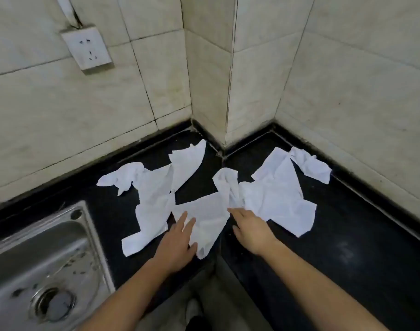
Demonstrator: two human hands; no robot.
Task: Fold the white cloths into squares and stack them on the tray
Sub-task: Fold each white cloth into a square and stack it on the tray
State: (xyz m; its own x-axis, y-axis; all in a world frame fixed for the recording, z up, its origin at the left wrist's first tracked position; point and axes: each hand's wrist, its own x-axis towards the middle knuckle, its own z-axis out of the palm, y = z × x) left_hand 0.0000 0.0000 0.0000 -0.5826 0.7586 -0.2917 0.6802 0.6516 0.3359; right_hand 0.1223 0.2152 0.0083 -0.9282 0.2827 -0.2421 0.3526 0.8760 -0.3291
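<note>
The sink [44, 256] is cut off at the lower left, and the crumpled white cloths [275, 194] overlap on the black surface [347, 235] in the wall corner, so I cannot count them. The left hand [177, 240] lies flat on the middle cloth [207, 218], grip apart; the right hand [249, 229], also spread, reaches its edge with the fingertips.

About seven cloths [205, 217], two hands [177, 242] [250, 231], one sink [37, 254]
</note>
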